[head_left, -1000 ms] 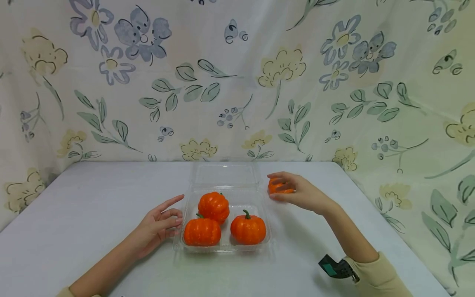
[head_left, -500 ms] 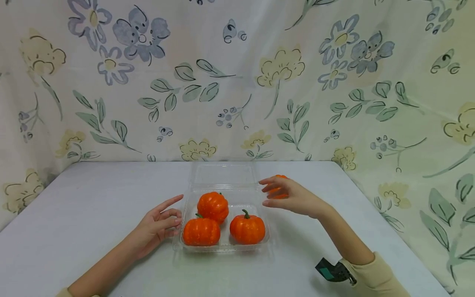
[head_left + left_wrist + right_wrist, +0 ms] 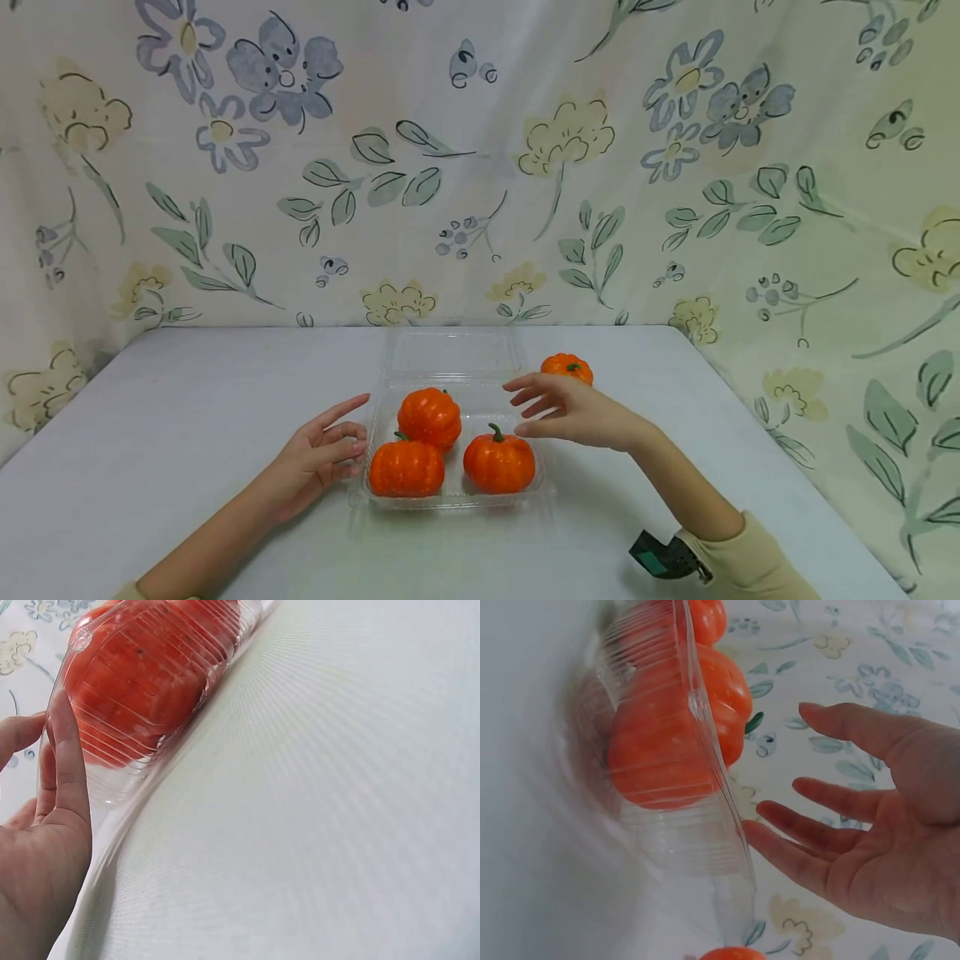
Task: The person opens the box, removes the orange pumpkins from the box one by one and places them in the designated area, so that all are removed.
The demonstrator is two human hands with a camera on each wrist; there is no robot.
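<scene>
A clear plastic clamshell container (image 3: 457, 502) lies with its lid folded back on the table. Inside are three small orange pumpkins: a left front pumpkin (image 3: 407, 469), a left rear pumpkin (image 3: 430, 419) and a right front pumpkin (image 3: 499, 463). My left hand (image 3: 315, 458) rests at the container's left side; in the left wrist view its fingertips touch the ribbed wall (image 3: 112, 742). With relaxed fingers, my right hand (image 3: 573, 410) hovers over the container's right edge, holding nothing. Behind it sits another pumpkin (image 3: 567, 365), partly hidden by that hand.
The transparent lid (image 3: 453, 352) lies flat behind the container. A white table (image 3: 187, 417) spreads out on both sides. A floral curtain (image 3: 450, 217) hangs along the back and right. A black device (image 3: 667, 557) is strapped at the right sleeve.
My right hand has moved left and slightly nearer, away from the pumpkin outside the container, which now shows more. The left hand and the pumpkins inside stay in place.
</scene>
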